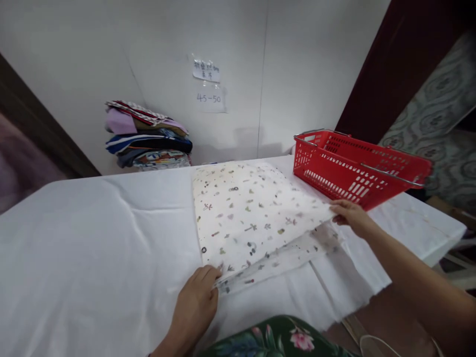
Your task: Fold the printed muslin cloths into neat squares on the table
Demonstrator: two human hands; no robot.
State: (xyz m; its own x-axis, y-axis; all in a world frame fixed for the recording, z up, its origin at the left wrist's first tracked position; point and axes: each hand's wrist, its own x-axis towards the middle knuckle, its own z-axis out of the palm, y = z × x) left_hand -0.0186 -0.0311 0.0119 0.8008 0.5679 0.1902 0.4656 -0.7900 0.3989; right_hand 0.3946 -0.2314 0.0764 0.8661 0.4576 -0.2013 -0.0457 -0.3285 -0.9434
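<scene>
A white cloth printed with small palm trees and other figures (238,213) lies folded in layers on the white-covered table. Its near left corner is pinched in my left hand (199,297), fingers closed. My right hand (351,215) grips the near right corner of the upper layer and holds it raised. Between the two hands the upper layer stands apart from the layer beneath along the near edge. The fingertips of both hands are partly hidden by the cloth.
A red plastic basket (342,168) with metal handles stands just beyond my right hand. At the back left a stack of folded clothes (148,136) leans by the wall. The white table covering (92,248) has creases. Two paper notes (210,99) hang on the wall.
</scene>
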